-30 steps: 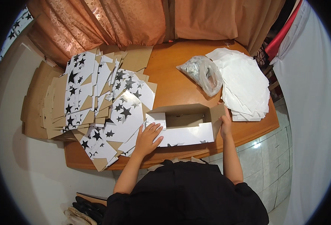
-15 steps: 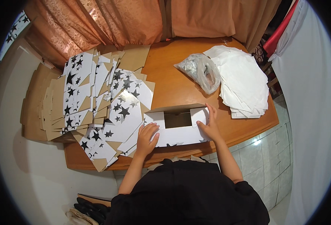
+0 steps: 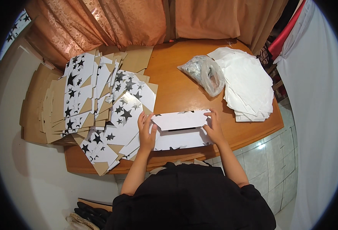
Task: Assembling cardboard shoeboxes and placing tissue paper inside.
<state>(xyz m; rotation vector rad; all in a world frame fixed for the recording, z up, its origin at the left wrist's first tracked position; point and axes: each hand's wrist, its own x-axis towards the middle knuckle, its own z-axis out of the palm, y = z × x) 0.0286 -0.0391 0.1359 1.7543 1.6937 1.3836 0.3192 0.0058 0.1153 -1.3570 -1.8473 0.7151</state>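
Note:
A white cardboard box with black stars lies on the table's front edge. Its long top flap is tilted partway down, leaving a narrow dark gap to the inside. My left hand grips the box's left end, fingers up at the flap's corner. At the other end, my right hand has its fingers on the flap's far right corner and its thumb at the gap.
Flat star-printed cardboard pieces are piled on the wooden table's left side. At the back stands a clear plastic bag with something silvery inside. A stack of white sheets lies to the right.
The box's long flap has swung from upright toward me, covering most of the opening. My left hand has moved from the front panel up to the left end of the flap.

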